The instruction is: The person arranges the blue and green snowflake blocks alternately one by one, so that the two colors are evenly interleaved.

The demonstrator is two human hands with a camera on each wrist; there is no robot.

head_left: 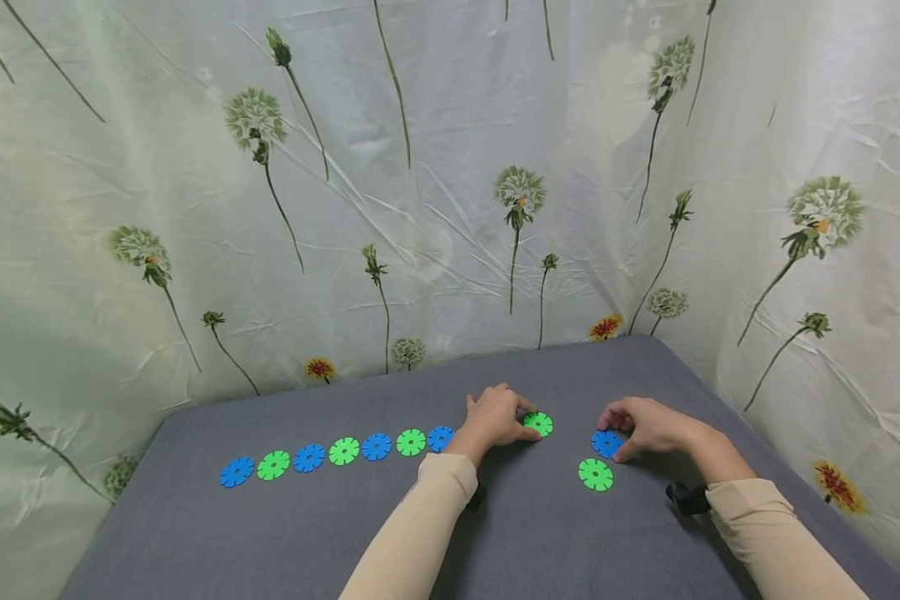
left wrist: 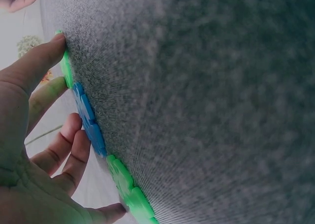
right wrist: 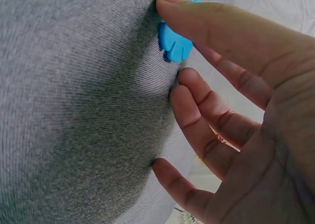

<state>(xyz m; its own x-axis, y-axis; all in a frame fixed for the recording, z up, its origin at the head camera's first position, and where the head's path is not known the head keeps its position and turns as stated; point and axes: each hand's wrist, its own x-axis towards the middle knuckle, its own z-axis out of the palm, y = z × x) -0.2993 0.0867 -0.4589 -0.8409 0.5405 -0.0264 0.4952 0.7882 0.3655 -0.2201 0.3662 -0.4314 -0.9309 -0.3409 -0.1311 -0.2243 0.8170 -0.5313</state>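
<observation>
Flat slotted discs in blue and green lie on the grey cloth. My left hand (head_left: 493, 418) pinches a green slotted disc (head_left: 540, 424) at the right end of a row, thumb and index finger at its edges. Beneath that hand, the left wrist view shows a blue disc (left wrist: 88, 119) and another green disc (left wrist: 129, 190), both hidden in the head view. To the right, my right hand (head_left: 656, 427) holds a blue slotted disc (head_left: 605, 444) by its edges, at the cloth. Just in front of it lies a loose green disc (head_left: 596, 474).
The row runs leftward with alternating colours, from a blue disc (head_left: 440, 438) beside the left wrist to a blue disc (head_left: 237, 472) at the far left. A flower-printed curtain (head_left: 450, 208) hangs behind the grey-covered table (head_left: 307, 542) and along its right side.
</observation>
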